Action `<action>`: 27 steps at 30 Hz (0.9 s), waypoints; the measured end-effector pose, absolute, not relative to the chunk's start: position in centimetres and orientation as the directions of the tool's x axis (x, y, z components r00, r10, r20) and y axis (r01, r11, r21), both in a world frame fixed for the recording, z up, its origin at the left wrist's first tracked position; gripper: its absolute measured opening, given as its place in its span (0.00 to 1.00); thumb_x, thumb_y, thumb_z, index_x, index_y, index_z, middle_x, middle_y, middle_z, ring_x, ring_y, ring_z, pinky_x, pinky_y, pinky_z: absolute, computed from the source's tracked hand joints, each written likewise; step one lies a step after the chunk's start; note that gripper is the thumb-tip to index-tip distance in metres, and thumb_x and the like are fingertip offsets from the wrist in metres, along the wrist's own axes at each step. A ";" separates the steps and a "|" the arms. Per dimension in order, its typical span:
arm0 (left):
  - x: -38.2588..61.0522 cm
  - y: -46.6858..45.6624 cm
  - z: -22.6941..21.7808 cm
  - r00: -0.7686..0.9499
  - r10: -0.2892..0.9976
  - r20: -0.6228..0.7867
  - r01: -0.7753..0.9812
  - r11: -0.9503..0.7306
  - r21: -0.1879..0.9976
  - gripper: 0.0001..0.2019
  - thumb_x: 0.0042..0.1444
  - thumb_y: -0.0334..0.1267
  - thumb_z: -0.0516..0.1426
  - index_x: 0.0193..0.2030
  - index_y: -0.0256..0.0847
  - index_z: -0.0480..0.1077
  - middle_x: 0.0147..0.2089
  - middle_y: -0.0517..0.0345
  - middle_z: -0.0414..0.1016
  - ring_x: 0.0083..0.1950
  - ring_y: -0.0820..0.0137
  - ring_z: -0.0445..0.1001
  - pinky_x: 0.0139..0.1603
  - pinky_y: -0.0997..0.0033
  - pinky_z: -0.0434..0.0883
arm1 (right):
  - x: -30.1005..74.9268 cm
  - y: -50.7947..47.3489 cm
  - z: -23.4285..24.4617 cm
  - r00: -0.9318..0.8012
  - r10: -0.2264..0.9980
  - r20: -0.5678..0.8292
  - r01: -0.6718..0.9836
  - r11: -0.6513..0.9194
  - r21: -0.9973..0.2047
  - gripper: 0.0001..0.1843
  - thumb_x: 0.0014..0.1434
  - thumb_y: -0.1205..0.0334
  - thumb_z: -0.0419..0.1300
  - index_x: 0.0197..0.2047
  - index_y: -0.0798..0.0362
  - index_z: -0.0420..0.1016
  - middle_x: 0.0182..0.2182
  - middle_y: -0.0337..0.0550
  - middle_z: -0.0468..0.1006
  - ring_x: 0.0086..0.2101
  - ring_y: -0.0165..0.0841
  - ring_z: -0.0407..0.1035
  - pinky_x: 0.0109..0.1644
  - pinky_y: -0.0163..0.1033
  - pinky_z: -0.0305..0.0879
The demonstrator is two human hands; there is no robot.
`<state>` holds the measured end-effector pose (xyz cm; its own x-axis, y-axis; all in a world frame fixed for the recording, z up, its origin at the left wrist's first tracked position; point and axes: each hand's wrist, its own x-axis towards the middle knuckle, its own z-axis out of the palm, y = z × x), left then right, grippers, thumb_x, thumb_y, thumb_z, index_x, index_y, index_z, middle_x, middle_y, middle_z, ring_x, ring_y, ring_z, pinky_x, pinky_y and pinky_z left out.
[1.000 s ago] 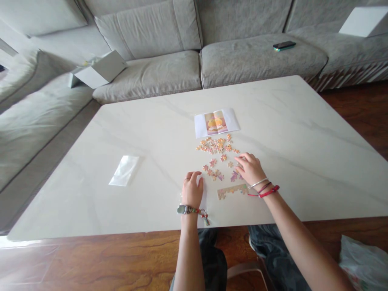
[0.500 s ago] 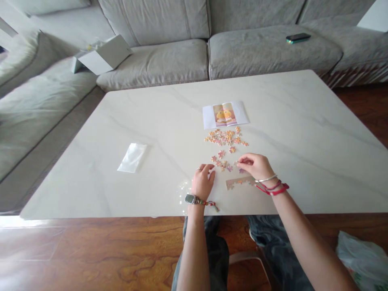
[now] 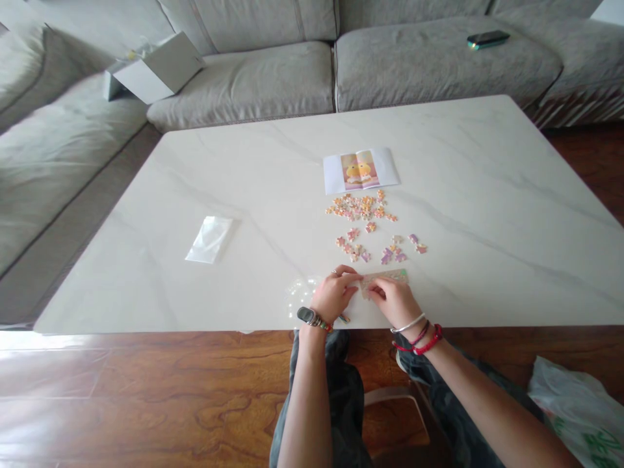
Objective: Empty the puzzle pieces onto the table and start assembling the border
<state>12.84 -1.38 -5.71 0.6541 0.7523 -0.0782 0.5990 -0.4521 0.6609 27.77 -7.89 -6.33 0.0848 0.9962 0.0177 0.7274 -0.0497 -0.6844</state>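
A strip of joined jigsaw pieces point(image 3: 385, 277), pale brown with a green patch at its right end, lies near the front edge of the table. My left hand point(image 3: 334, 292) is at its left end, index finger and thumb closed on the edge. Over the strip's lower side my right hand point(image 3: 396, 303) pinches a puzzle piece that its fingers mostly cover. Just beyond lie loose purple pieces point(image 3: 387, 255) and, further left, a small group of pink pieces point(image 3: 347, 248). A larger pile of orange and pink puzzle pieces point(image 3: 363, 207) spreads below the picture sheet point(image 3: 334, 174).
On the white marble-patterned table point(image 3: 253, 175), a clear plastic bag point(image 3: 210, 240) lies to the left. Behind stands a grey sofa point(image 3: 263, 81) bearing a white box point(image 3: 163, 68) and a dark phone point(image 3: 488, 39). A plastic bag point(image 3: 575, 409) rests on the floor at right.
My right hand has moved down and left from the loose pieces to the strip, uncovering purple pieces. My left hand has shifted right to the strip's end. The view has tilted slightly down.
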 end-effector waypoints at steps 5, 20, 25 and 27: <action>13.0 -1.7 -5.7 0.666 0.742 -0.070 0.584 -0.461 0.668 0.16 0.50 0.28 0.50 0.44 0.48 0.68 0.45 0.60 0.69 0.43 0.73 0.69 0.47 0.73 0.66 | 27.6 -8.2 -6.4 0.105 0.993 0.050 0.736 -0.043 -0.676 0.06 0.49 0.71 0.53 0.24 0.53 0.68 0.23 0.40 0.72 0.25 0.30 0.67 0.31 0.35 0.62; 14.3 -2.2 -5.0 0.528 0.836 -0.151 0.708 -0.336 0.621 0.11 0.46 0.32 0.55 0.38 0.47 0.69 0.43 0.61 0.69 0.37 0.72 0.69 0.38 0.73 0.67 | 27.2 -8.7 -6.5 -0.032 0.994 0.109 0.860 0.083 -0.504 0.11 0.56 0.67 0.47 0.34 0.53 0.71 0.30 0.45 0.71 0.30 0.31 0.66 0.33 0.34 0.61; 14.6 -2.3 -4.3 0.515 0.839 -0.173 0.739 -0.332 0.586 0.10 0.46 0.32 0.54 0.37 0.46 0.69 0.41 0.60 0.68 0.35 0.72 0.68 0.35 0.72 0.66 | 28.2 -8.8 -5.5 -0.063 0.984 0.165 0.846 0.141 -0.514 0.11 0.56 0.67 0.48 0.34 0.52 0.72 0.31 0.44 0.71 0.32 0.31 0.66 0.35 0.33 0.62; 14.6 -2.3 -4.2 0.522 0.834 -0.177 0.738 -0.338 0.584 0.11 0.46 0.31 0.53 0.37 0.45 0.69 0.42 0.60 0.67 0.34 0.72 0.68 0.35 0.72 0.66 | 30.3 -8.2 -5.2 0.003 0.968 0.250 0.826 0.138 -0.546 0.11 0.55 0.66 0.49 0.37 0.52 0.71 0.33 0.44 0.72 0.33 0.31 0.66 0.38 0.34 0.62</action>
